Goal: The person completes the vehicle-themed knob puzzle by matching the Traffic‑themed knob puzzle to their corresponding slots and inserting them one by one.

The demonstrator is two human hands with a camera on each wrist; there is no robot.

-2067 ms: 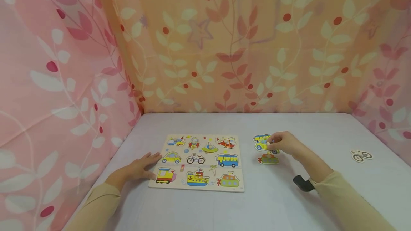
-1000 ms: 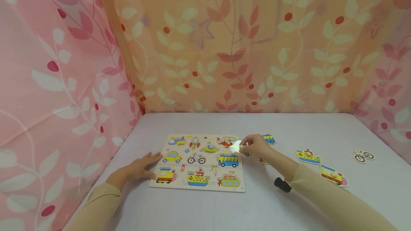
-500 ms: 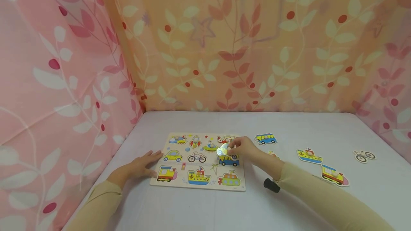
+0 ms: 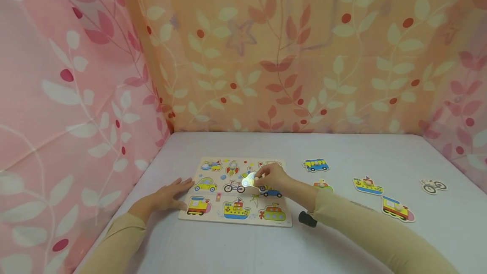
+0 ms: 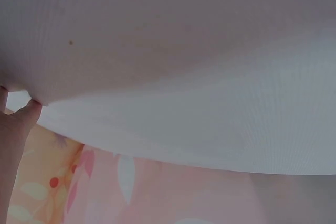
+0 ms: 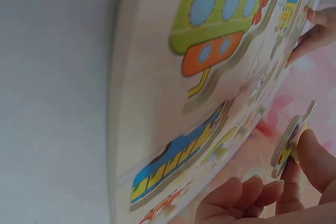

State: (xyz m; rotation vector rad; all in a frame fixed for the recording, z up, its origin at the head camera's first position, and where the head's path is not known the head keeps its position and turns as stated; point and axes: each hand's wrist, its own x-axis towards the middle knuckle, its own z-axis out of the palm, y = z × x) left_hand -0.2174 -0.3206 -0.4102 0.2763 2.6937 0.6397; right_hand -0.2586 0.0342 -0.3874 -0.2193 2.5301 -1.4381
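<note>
My right hand (image 4: 275,176) pinches the yellow car puzzle piece (image 4: 249,179) by its knob, above the middle of the wooden puzzle board (image 4: 243,196). In the right wrist view, thumb and fingers hold the car piece (image 6: 286,148) edge-on, apart from the board (image 6: 152,77). The board's printed car outline (image 4: 206,184) lies left of the bicycle outline (image 4: 234,186). My left hand (image 4: 167,195) rests at the board's left edge with its fingers extended. The plane (image 4: 211,165) and rocket (image 4: 232,167) pieces sit in the board's top row.
To the right of the board lie loose pieces: a bus (image 4: 316,165), a submarine (image 4: 323,185), a boat (image 4: 367,185), a train (image 4: 397,209) and a bicycle (image 4: 433,186). A black wrist device (image 4: 307,219) hangs under the right sleeve. Patterned curtains (image 4: 243,54) stand behind the table.
My right hand has lifted the car piece from beside the bus and submarine pieces and carried it left over the board. The left hand stays at the board's edge.
</note>
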